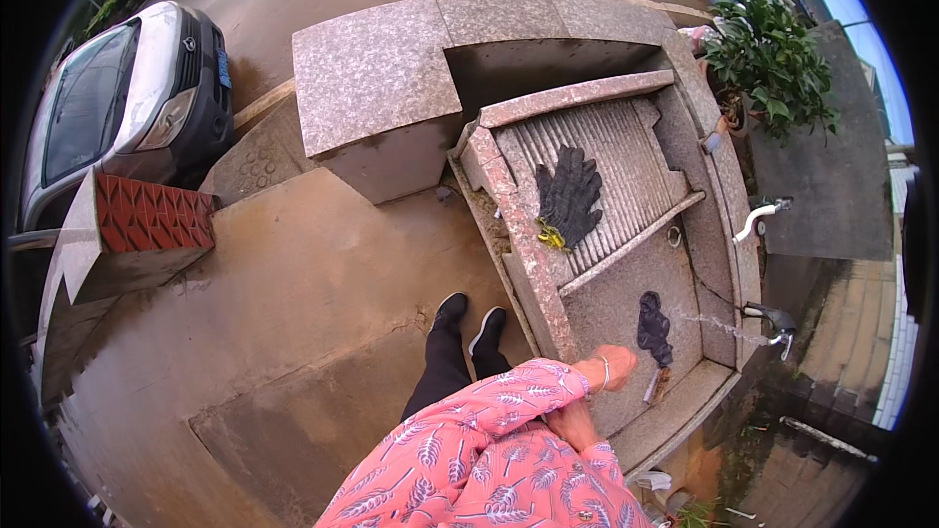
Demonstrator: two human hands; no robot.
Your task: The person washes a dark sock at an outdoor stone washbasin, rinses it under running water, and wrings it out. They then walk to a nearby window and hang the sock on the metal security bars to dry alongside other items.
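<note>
Holds the left hand rounded and bent over the near side of the stone basin; cannot tell whether its fingers curl shut. Tucks the right hand beneath that wrist, close to the patterned sleeve, perhaps to hold fabric back from water; cannot make out those fingers either. Lies bunched on the basin floor, the dark cloth, probably there to meet the stream from the tap. Rests higher, on the ribbed washboard, likely clear of splashes: dark glovewear (single or pair, hard to say).
</note>
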